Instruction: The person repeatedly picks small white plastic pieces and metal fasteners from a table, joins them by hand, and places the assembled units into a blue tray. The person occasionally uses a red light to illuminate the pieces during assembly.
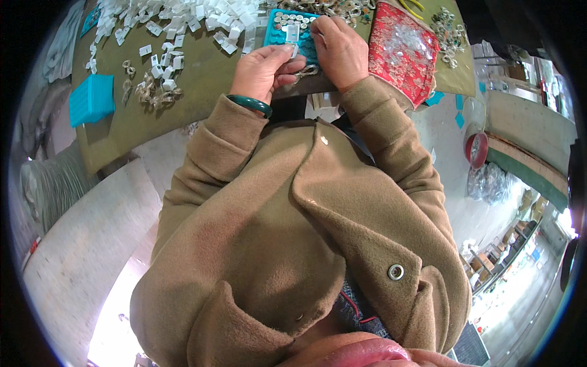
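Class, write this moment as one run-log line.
left hand: holds white plastic piece; right hand: over blue tray; red floral cloth: beside right hand

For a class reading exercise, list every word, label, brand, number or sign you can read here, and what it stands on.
No text can be read anywhere in the picture.
Discs in the blue tray: any marks are too small to read.
White cases: no lettering can be made out.
Red cloth: a flower pattern, no readable words.
Shelf goods: too small and blurred to tell.
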